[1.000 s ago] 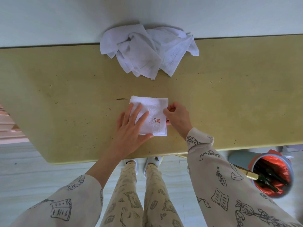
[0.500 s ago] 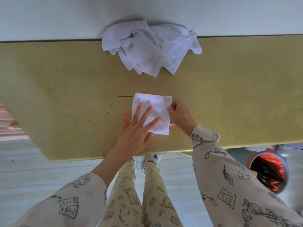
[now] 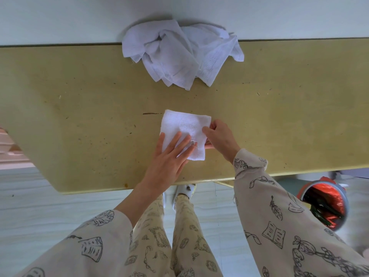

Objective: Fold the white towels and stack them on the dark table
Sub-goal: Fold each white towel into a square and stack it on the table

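A small white terry towel folded into a square (image 3: 184, 128) lay near the middle of the yellowish, scuffed tabletop (image 3: 79, 96), closer to the near edge than to the far one. The left hand (image 3: 169, 156) rested flat on the towel's near-left part, fingers straight and spread, pressing the cloth down beside a little red-and-white label (image 3: 194, 143) sewn close to the near-right corner. The right hand (image 3: 219, 139) was at the towel's right edge, thumb on top and fingers curled under, pinching that edge.

At the far edge of the table, against the pale wall (image 3: 60, 19), sat a crumpled heap of unfolded white towels (image 3: 179, 54), well apart from the folded one. To the right, below the table on the floor, stood a round bin lined with a red bag (image 3: 327, 206).

The step in hand seemed to be finishing this fold: flattening and squaring the edges. No stack of folded towels showed anywhere, so the task looked to be at an early stage. The next move would likely call for lifting the right edge evenly without letting the layers slide, setting the square at its stacking spot, then reaching to the far heap for another towel.
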The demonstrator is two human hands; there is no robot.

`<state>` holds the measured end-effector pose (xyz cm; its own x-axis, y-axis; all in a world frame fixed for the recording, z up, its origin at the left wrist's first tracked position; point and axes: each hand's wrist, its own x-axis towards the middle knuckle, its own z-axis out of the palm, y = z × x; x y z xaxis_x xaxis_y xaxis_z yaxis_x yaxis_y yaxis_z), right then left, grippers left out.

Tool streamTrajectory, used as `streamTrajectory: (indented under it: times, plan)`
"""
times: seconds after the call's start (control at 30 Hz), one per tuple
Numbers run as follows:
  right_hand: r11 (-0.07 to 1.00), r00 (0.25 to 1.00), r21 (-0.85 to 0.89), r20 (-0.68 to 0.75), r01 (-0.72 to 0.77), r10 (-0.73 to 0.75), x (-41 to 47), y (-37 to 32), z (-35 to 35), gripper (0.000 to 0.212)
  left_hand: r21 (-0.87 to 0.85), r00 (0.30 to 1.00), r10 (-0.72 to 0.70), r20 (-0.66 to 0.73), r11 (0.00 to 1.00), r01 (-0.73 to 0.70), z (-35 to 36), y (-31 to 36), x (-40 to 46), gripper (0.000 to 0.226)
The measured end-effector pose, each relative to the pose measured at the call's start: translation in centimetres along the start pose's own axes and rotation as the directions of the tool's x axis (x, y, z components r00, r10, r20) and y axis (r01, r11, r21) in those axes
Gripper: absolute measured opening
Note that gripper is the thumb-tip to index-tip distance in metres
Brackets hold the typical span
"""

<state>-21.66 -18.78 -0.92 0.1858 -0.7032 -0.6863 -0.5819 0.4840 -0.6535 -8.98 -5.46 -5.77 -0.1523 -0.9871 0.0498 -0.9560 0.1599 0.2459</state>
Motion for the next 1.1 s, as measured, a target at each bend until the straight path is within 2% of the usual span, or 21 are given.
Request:
streamTrajectory:
  times: [0.2, 0.37, 0.43, 0.5, 0.57, 0.6, 0.63, 0.7, 0.83, 1.1]
  plan:
    - [1.0, 1.0, -0.001, -0.027, 0.017, -0.017, -0.2, 0.0, 0.1, 0.019, -0.008, 1.0, 0.0, 0.017, 1.0, 0.0, -0.1, -0.1, 0.1, 0.039]
    - [0.999, 0.985, -0.041, -0.172, 0.002, -0.009, -0.2, 0.7, 0.4, 0.013, 0.005, 0.998, -0.018, 0.064, 1.0, 0.018, -0.5, 0.1, 0.3, 0.039]
    - [0.98, 0.957, -0.18, -0.259, 0.085, -0.131, -0.5, 1.1, 0.5, 0.007, 0.009, 0.997, -0.027, 0.069, 1.0, 0.027, -0.6, 0.2, 0.5, 0.039]
    - [0.886, 0.863, -0.391, -0.323, 0.251, -0.388, -1.3, 1.5, 1.1, 0.017, 0.005, 0.997, -0.036, 0.074, 0.999, 0.035, -0.6, 0.2, 0.6, 0.039]
    - [0.703, 0.736, -0.562, -0.227, 0.436, -0.638, -1.9, 2.0, 2.1, 0.033, 0.011, 0.996, -0.036, 0.084, 0.999, 0.036, -0.7, 0.1, 0.7, 0.04]
    - [0.608, 0.701, -0.633, -0.14, 0.479, -0.699, -1.9, 2.6, 2.7, 0.041, 0.017, 0.996, -0.032, 0.086, 0.999, 0.031, -0.8, 0.1, 0.7, 0.04]
    - [0.534, 0.703, -0.691, -0.052, 0.487, -0.709, -1.7, 3.3, 3.2, 0.048, 0.022, 0.996, -0.026, 0.087, 0.999, 0.024, -0.9, 0.1, 0.8, 0.04]
    - [0.458, 0.75, -0.766, 0.048, 0.452, -0.659, -1.1, 4.6, 3.8, 0.057, 0.015, 0.997, -0.01, 0.074, 1.0, 0.009, -1.1, 0.0, 0.7, 0.038]
    - [0.391, 0.76, -0.835, 0.049, 0.388, -0.648, 0.0, 6.3, 4.0, 0.052, -0.056, 0.998, -0.06, 0.032, 0.997, 0.062, -1.7, -0.8, 0.0, 0.047]
    - [0.41, 0.765, -0.822, 0.049, 0.396, -0.642, 0.1, 6.3, 3.9, 0.055, -0.16, 0.959, -0.284, -0.002, 0.947, 0.28, -1.5, -0.5, -0.2, 0.062]
